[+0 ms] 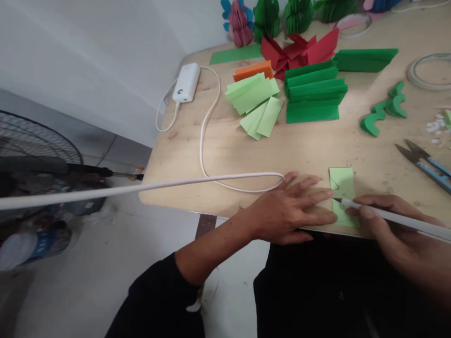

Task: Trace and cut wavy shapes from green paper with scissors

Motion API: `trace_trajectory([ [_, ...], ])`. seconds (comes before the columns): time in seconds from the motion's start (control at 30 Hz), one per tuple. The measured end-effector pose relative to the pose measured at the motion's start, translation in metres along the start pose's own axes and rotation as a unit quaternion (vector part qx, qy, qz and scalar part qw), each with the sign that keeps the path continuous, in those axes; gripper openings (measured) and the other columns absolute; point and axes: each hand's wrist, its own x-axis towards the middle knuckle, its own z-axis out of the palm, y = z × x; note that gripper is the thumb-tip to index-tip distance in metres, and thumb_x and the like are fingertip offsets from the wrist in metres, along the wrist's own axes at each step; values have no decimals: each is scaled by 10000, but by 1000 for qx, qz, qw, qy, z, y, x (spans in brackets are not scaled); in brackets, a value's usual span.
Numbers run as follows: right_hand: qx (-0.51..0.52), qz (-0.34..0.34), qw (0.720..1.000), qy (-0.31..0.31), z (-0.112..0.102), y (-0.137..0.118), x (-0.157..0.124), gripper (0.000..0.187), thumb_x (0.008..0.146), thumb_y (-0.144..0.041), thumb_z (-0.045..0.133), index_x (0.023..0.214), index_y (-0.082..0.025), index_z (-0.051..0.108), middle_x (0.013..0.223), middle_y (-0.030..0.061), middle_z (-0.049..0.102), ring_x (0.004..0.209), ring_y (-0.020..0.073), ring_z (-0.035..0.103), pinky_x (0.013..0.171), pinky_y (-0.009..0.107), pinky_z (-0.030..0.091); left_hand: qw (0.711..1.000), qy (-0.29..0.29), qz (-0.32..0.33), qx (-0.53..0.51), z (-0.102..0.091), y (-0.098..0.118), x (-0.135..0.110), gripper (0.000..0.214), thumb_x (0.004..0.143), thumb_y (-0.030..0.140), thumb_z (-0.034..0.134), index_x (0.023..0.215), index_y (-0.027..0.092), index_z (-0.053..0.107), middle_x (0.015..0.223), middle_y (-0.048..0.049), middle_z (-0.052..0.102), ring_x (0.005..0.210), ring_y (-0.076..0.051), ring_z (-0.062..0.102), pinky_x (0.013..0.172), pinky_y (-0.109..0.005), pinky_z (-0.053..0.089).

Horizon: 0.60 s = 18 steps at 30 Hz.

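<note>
Near the table's front edge lies a light green paper strip (pixel 342 180) with a curved pencil line drawn on it. My left hand (pixel 291 209) rests flat with fingers spread, its fingertips at the strip's left edge. My right hand (pixel 394 230) is closed around a white pencil (pixel 391 215), whose dark tip is at the strip's left side, close to my left fingertips. Farther back are light green folded papers (pixel 253 94) and a stack of dark green folded papers (pixel 313 96). To the right sit green wavy paper cutouts (pixel 384 110).
A white power bank (pixel 186 82) with a white cable (pixel 202 136) lies at the left; the cable loops by my left hand. Blue-handled snips (pixel 428 166) are at the right. Red papers (pixel 299 51), a tape roll (pixel 430 70) and honeycomb paper shapes (pixel 267 21) stand behind. A fan (pixel 35 150) is left.
</note>
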Motion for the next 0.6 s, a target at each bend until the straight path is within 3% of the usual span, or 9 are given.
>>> trace_trajectory([
  [0.6,-50,-41,998,7,3,-1,-2,215,930,-427,494,906,-291,659,788,-3,742,716,196,690,591,322,471,1000,-6,0,-2,-2,0,0,465,940,450,491,1383,319,544,1558,-77,392,1453,-367,273,1126,-614,227],
])
